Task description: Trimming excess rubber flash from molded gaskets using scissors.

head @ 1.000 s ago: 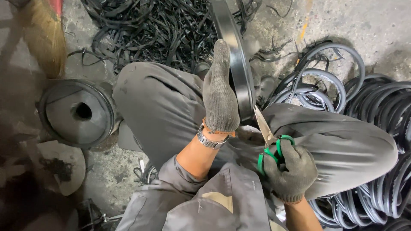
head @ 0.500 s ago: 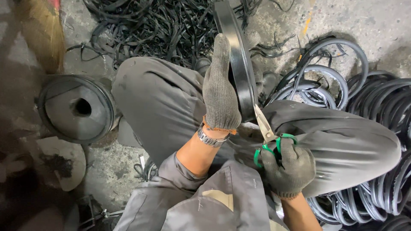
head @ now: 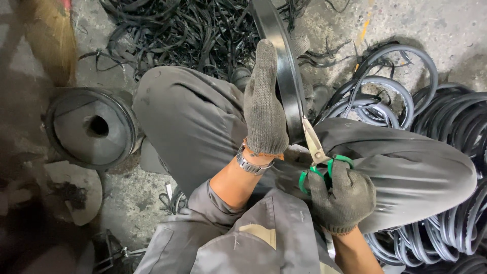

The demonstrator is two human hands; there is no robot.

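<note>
Both gloved hands work one black rubber band over the lap: the left hand lies flat against it, fingers straight. The right hand grips green-handled scissors at its edge; a sideways slip could nick the left glove.

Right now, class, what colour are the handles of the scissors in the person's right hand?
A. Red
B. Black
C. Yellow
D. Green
D: the gloved right hand grips scissors with green handle loops, their blades against the black rubber ring that the left hand steadies.
</note>
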